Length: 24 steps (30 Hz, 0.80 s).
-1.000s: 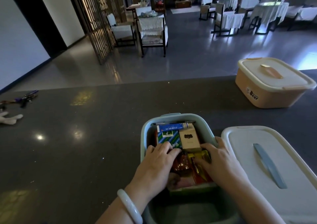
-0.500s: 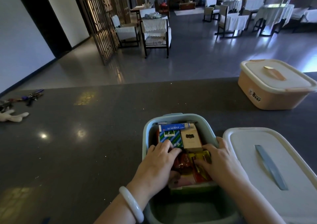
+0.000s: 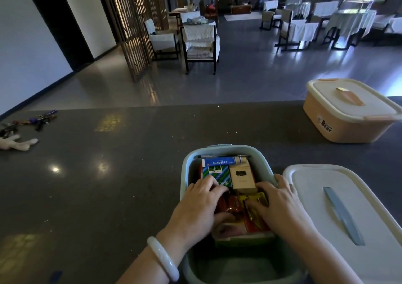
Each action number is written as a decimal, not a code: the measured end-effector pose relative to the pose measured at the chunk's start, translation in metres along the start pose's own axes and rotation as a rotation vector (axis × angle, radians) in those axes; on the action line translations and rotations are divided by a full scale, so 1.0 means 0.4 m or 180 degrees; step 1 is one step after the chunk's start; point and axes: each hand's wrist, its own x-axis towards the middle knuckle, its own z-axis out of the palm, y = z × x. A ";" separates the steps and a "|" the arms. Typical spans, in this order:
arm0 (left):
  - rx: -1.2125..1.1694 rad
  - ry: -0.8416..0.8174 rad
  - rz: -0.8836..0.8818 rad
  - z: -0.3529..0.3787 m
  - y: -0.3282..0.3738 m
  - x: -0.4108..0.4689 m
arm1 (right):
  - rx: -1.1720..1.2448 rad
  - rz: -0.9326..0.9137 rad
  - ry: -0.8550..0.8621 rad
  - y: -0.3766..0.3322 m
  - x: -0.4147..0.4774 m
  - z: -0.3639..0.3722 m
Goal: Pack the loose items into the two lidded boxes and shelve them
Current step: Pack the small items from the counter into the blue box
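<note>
Both hands were down inside the open pale green box (image 3: 185, 175). The left hand (image 3: 195, 209) lay with loosely bent fingers on a green-and-blue packet (image 3: 214, 173). The right hand (image 3: 280, 205) was spread flat over a gold wrapper (image 3: 257, 199), its little finger at the box's right rim. Neither plainly gripped anything; they seemed to be pressing the contents level.

The risk, as I judged it, was height: a beige carton (image 3: 241, 179) and red packets (image 3: 230, 205) sat stacked, and anything proud of the rim could stop the white lid (image 3: 315, 196), lying just right of the box, from seating. Slippery wrappers might also slide up once released. A bunch of keys (image 3: 41, 118) and a small plush toy (image 3: 19, 142) at the far left were not yet packed and easy to forget.

A blue tube (image 3: 221, 161) carried white characters too small to read. The closed peach box (image 3: 352, 131), far right, read "Bear".
</note>
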 end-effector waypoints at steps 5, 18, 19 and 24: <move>-0.0164 0.0664 -0.0184 -0.028 -0.007 -0.006 | -0.0154 -0.0338 0.0259 -0.038 0.016 -0.032; 0.1184 0.0456 -0.1656 -0.204 -0.175 -0.206 | -0.0871 -0.2143 -0.0446 -0.429 0.145 -0.011; 0.1259 0.0421 -0.1774 -0.221 -0.189 -0.228 | -0.0922 -0.2312 -0.0497 -0.469 0.148 0.003; 0.1607 0.0168 -0.2285 -0.301 -0.276 -0.346 | -0.1214 -0.3009 -0.0747 -0.671 0.149 0.095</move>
